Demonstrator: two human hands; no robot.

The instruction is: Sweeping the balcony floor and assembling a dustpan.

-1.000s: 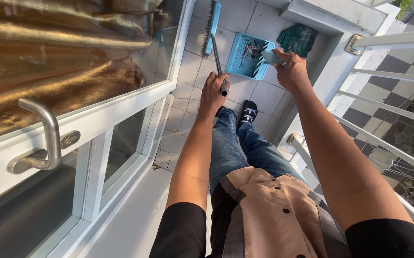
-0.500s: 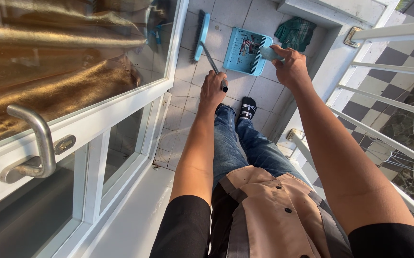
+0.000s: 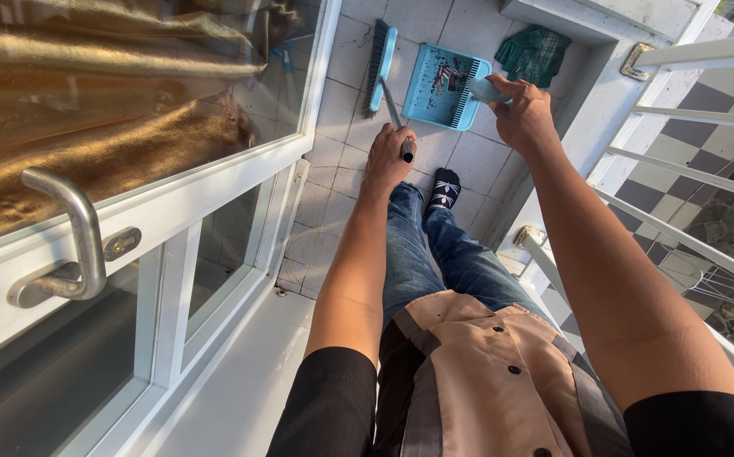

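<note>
Gripping a broom (image 3: 381, 63) in the left hand (image 3: 386, 159), the right hand (image 3: 524, 114) is clasping a dustpan (image 3: 441, 85) holding dark debris, between door (image 3: 215, 203) and railing (image 3: 689, 178).

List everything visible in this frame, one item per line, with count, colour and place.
broom: 1, light blue head, grey handle, on the tiles left of the dustpan
dustpan: 1, light blue, holding dark debris, on the tiled floor
cloth: 1, green, by the white ledge
door handle: 1, silver, on the white glass door
railing: 1, white, at right
left hand: 1, gripping the broom handle
right hand: 1, gripping the dustpan handle
</note>
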